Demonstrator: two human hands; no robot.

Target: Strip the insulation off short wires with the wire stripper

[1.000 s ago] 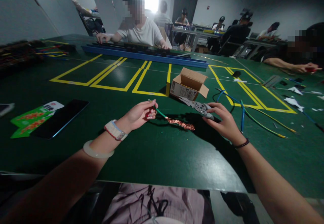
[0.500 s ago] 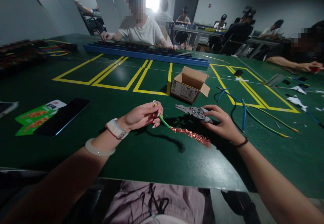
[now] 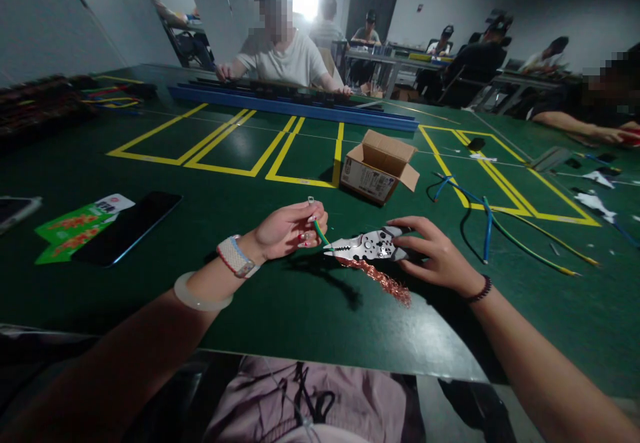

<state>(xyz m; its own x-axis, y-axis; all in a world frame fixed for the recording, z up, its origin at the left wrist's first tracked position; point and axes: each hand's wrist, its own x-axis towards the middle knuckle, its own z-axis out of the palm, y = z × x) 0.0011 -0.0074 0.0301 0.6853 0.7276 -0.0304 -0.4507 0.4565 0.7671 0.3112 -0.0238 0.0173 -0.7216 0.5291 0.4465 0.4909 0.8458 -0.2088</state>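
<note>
Pinched in my left hand [image 3: 290, 231] is a green-and-yellow wire [image 3: 320, 232], with a metal terminal lug [image 3: 311, 200] poking out above the fingertips. My right hand [image 3: 435, 253] is wrapped around the dark handles of silver wire strippers [image 3: 367, 245]. Their jaws point left and lie over the wire just below my left fingers; whether they grip it I cannot tell. From under the jaws a long frayed bundle of bare copper strands [image 3: 383, 279] trails to the lower right, above the green table [image 3: 300, 316].
An open cardboard box [image 3: 373, 176] stands beyond my hands. Blue and green-yellow wires [image 3: 525, 245] lie to the right. A dark phone [image 3: 133, 228] and a green packet [image 3: 70, 235] lie left. Across the table a person [image 3: 285, 59] sits behind blue trunking [image 3: 300, 106].
My right hand has brought the wire strippers left and down, so the jaws now overlap the wire. My left hand still holds the wire in nearly the same place.
</note>
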